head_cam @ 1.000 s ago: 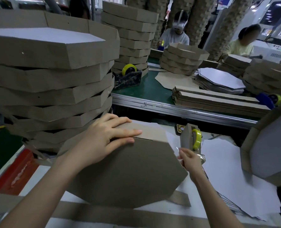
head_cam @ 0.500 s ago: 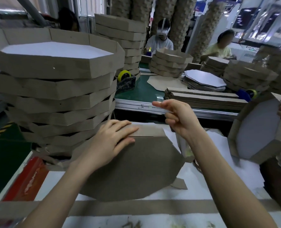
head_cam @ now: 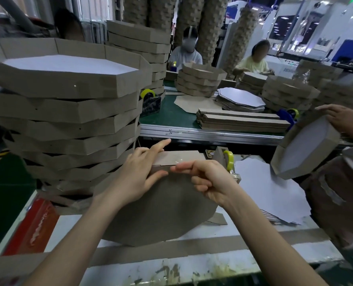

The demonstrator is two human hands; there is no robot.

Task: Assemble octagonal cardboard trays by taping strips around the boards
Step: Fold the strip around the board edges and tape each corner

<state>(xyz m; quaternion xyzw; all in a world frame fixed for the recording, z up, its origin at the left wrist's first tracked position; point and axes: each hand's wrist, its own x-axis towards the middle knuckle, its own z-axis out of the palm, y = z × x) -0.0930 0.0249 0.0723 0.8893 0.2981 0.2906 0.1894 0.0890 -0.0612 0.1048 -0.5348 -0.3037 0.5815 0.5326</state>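
A brown octagonal board point(head_cam: 161, 213) leans tilted on the white table in front of me. A cardboard strip point(head_cam: 183, 156) stands along its far edge. My left hand point(head_cam: 138, 174) presses there with straight fingers, thumb on the board's face, index finger raised. My right hand point(head_cam: 208, 182) pinches a piece of clear tape point(head_cam: 176, 162) between thumb and forefinger, and the tape lies over the seam of strip and board. Just behind my right hand stands a tape dispenser with a yellow roll point(head_cam: 227, 162).
A tall stack of finished trays point(head_cam: 68, 112) rises at the left, close to my left arm. White boards point(head_cam: 270, 193) lie at the right. Another person's hand point(head_cam: 342, 118) holds a tray point(head_cam: 303, 149) there. A long strip point(head_cam: 171, 250) lies along the table's near edge.
My right hand left the dispenser, rose with a piece of tape, then came down to the board's far edge. My left hand stayed at the edge, its index finger now lifted.
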